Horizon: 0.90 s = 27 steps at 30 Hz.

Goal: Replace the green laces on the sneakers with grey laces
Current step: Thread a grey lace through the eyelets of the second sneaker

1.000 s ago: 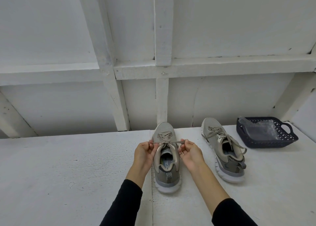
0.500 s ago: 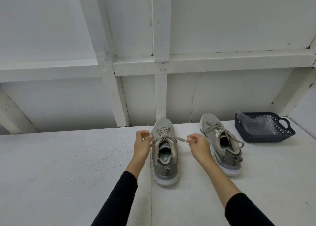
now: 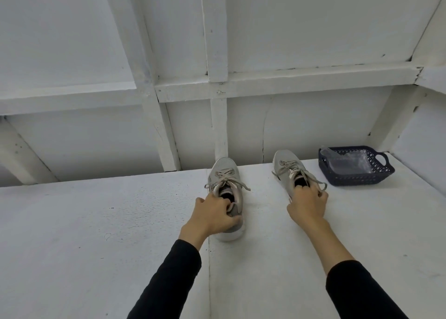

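- Head view, looking forward and down at a white worktop set against a white panelled wall.
- Left sneaker: grey, toe pointing away toward the wall, standing upright near the middle of the worktop. Grey laces threaded and tied in a bow, loops and ends spread to both sides.
- Left hand: grip closed on the heel collar of the left sneaker, thumb over the back of the heel, fingers curled into the shoe opening. Sole touching the worktop.
- Right sneaker: same grey type, to the right of the first and apart from it, toe angled slightly left and away. Its grey lace also tied, one loop trailing off to the right side.
- Right hand: grip closed over the heel end of the right sneaker, fingers curled at the collar and opening; heel itself hidden under the hand.
- Both forearms bare at the wrist, black sleeves above.
- Dark blue basket with perforated walls and a handle, at the far right of the worktop, near the right sneaker but not touching. Clear plastic bag lies inside it; contents cannot be told.
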Each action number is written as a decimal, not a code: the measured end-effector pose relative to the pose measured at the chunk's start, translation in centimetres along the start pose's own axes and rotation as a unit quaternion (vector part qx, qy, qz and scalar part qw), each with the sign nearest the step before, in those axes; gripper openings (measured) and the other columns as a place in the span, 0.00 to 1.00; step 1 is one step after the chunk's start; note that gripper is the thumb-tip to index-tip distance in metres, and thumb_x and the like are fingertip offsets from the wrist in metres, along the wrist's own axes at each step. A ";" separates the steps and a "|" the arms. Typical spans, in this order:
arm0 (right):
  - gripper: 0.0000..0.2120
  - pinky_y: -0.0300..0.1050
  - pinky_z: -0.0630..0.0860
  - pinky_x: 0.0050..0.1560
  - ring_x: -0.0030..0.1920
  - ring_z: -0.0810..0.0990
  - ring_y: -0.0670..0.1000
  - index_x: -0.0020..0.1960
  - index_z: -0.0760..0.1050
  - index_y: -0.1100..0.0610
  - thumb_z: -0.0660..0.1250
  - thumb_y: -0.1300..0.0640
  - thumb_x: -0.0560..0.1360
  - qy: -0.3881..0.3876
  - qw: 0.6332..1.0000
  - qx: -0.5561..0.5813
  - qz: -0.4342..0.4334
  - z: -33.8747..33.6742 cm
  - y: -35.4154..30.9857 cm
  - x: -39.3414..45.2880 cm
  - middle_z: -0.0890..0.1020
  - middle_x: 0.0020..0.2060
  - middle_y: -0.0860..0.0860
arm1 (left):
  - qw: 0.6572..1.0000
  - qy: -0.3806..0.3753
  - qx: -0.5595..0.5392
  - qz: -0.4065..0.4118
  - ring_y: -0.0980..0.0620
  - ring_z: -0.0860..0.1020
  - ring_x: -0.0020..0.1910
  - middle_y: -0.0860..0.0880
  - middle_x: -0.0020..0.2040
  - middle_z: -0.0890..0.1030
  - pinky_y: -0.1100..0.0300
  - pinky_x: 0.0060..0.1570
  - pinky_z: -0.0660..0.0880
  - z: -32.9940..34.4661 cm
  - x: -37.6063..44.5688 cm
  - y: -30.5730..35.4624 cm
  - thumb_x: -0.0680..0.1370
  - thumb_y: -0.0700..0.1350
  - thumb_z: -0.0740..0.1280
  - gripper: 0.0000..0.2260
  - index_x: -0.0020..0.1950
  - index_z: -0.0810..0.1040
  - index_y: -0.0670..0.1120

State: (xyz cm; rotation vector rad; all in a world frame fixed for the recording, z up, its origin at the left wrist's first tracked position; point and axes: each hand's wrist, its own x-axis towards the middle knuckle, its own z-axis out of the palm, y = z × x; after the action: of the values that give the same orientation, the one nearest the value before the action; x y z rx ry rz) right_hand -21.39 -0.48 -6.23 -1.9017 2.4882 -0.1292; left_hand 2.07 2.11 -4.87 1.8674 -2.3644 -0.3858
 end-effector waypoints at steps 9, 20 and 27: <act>0.10 0.49 0.64 0.59 0.60 0.73 0.54 0.56 0.72 0.53 0.65 0.56 0.75 0.051 0.982 0.082 -0.162 -0.5 -3.6 -5.5 0.79 0.52 0.50 | 0.996 0.048 -0.070 0.035 0.47 0.70 0.57 0.49 0.54 0.73 0.52 0.54 0.71 3.3 -1.4 2.9 0.79 0.47 0.65 0.10 0.58 0.72 0.46; 0.14 0.46 0.66 0.63 0.64 0.69 0.56 0.59 0.73 0.60 0.61 0.51 0.80 0.009 0.960 0.152 -0.234 0.3 0.1 -7.3 0.73 0.61 0.55 | 0.988 0.145 -0.048 0.005 0.47 0.66 0.62 0.46 0.62 0.69 0.59 0.57 0.67 5.4 -2.9 5.2 0.83 0.46 0.57 0.11 0.63 0.69 0.43; 0.09 0.42 0.60 0.58 0.60 0.68 0.57 0.55 0.73 0.62 0.60 0.57 0.80 0.009 0.936 0.193 -0.293 -2.5 2.5 -11.7 0.75 0.56 0.56 | 0.984 0.169 -0.063 0.011 0.46 0.66 0.60 0.48 0.59 0.72 0.56 0.52 0.69 4.9 -7.4 7.6 0.82 0.45 0.59 0.08 0.58 0.71 0.44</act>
State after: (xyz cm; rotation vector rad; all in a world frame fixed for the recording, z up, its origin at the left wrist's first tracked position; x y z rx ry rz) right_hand -20.85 11.55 -4.41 -2.3625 1.6466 -0.5861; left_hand -4.46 11.56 -7.03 1.6938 -2.0834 -0.1926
